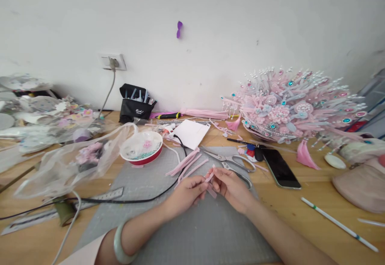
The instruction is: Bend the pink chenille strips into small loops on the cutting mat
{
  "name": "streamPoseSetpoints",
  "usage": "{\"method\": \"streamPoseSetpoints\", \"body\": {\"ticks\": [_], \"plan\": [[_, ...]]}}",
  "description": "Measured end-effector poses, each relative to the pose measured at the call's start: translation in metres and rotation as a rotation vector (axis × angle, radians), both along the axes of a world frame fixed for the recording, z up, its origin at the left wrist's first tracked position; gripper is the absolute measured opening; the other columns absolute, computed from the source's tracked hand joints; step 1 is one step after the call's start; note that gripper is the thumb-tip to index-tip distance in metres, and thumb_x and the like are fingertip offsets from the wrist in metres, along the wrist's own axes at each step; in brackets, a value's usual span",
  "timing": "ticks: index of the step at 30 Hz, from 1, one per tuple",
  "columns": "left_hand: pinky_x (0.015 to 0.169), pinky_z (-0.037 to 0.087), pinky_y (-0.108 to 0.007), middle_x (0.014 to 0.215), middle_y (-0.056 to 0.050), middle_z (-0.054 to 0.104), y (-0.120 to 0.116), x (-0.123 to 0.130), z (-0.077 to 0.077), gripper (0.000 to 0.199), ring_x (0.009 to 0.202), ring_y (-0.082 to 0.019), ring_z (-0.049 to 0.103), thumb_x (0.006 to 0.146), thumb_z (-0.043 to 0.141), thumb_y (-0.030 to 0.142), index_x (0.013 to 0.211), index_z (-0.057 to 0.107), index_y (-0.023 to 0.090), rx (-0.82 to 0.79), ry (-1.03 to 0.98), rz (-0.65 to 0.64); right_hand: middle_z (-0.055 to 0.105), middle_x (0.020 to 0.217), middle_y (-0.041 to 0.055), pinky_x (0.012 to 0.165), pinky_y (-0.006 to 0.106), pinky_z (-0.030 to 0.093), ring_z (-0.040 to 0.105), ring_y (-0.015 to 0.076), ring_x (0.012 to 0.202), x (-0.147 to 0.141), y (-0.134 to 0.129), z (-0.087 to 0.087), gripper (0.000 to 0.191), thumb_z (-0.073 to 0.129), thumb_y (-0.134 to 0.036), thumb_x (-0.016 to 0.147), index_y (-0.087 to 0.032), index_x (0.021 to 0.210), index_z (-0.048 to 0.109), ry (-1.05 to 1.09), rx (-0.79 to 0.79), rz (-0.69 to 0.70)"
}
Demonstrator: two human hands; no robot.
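My left hand (192, 189) and my right hand (227, 186) meet over the grey cutting mat (192, 233). Between them they pinch a pink pipe cleaner (210, 175), its lower end hanging below the fingers. Both hands are closed, thumbs against fingertips. Just beyond lie several loose pink pipe cleaners (186, 162) on the mat. Metal scissors (228, 161) rest behind my right hand, with their blades pointing to the far left.
A red-rimmed bowl (143, 161) with beads stands left of the mat. A black cable (135, 201) crosses it. To the right are a phone (281, 168) and a white stick (338, 224). A large pink beaded headdress (288, 108) stands behind, a black pouch (135, 108) at back left.
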State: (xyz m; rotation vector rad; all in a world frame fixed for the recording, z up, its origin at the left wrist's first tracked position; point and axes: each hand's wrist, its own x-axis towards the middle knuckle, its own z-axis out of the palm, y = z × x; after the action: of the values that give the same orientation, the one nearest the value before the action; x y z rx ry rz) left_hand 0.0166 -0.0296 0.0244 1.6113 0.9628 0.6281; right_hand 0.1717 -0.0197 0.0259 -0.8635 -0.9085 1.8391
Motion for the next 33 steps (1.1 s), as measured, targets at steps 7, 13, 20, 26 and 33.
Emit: {"method": "streamPoseSetpoints", "body": {"ticks": [7, 13, 20, 26, 33], "plan": [[0.052, 0.034, -0.019, 0.06, 0.002, 0.05, 0.003, -0.008, 0.007, 0.031, 0.053, -0.009, 0.043, 0.086, 0.037, 0.033, 0.075, 0.059, 0.014, 0.189, 0.078, 0.005, 0.046, 0.05, -0.0048, 0.047, 0.017, 0.031, 0.036, 0.0046, 0.045, 0.001, 0.0, 0.0, 0.024, 0.066, -0.036, 0.069, -0.013, 0.074, 0.063, 0.005, 0.005, 0.047], [0.067, 0.038, -0.024, 0.079, -0.004, 0.061, 0.013, -0.022, 0.007, 0.019, 0.072, -0.015, 0.053, 0.081, 0.05, 0.032, 0.085, 0.06, 0.016, 0.542, 0.229, -0.048, 0.051, 0.055, -0.0018, 0.044, 0.019, 0.025, 0.034, 0.0038, 0.043, 0.003, 0.0, 0.001, 0.028, 0.064, -0.038, 0.071, -0.011, 0.066, 0.062, -0.063, 0.038, 0.123], [0.067, 0.039, -0.026, 0.076, -0.004, 0.061, 0.021, -0.033, 0.009, 0.024, 0.073, -0.015, 0.054, 0.085, 0.042, 0.035, 0.081, 0.058, 0.016, 0.927, 0.375, -0.199, 0.054, 0.059, 0.0004, 0.043, 0.02, 0.02, 0.037, 0.0037, 0.044, 0.007, 0.0, 0.003, 0.025, 0.066, -0.034, 0.07, -0.009, 0.067, 0.061, -0.192, 0.028, 0.243], [0.063, 0.038, -0.023, 0.074, -0.003, 0.061, 0.02, -0.035, 0.008, 0.023, 0.069, -0.013, 0.054, 0.086, 0.041, 0.034, 0.082, 0.056, 0.016, 1.037, 0.391, -0.225, 0.052, 0.057, -0.0001, 0.042, 0.02, 0.019, 0.036, 0.0044, 0.046, 0.005, -0.002, 0.007, 0.027, 0.066, -0.033, 0.068, -0.009, 0.057, 0.059, -0.269, 0.033, 0.348], [0.06, 0.039, -0.023, 0.073, -0.003, 0.063, 0.018, -0.033, 0.009, 0.023, 0.066, -0.012, 0.056, 0.086, 0.04, 0.032, 0.081, 0.055, 0.015, 1.161, 0.382, -0.254, 0.051, 0.053, -0.0006, 0.041, 0.021, 0.015, 0.034, 0.0038, 0.044, 0.003, -0.003, 0.009, 0.028, 0.066, -0.033, 0.066, -0.009, 0.055, 0.058, -0.341, 0.0, 0.399]]}}
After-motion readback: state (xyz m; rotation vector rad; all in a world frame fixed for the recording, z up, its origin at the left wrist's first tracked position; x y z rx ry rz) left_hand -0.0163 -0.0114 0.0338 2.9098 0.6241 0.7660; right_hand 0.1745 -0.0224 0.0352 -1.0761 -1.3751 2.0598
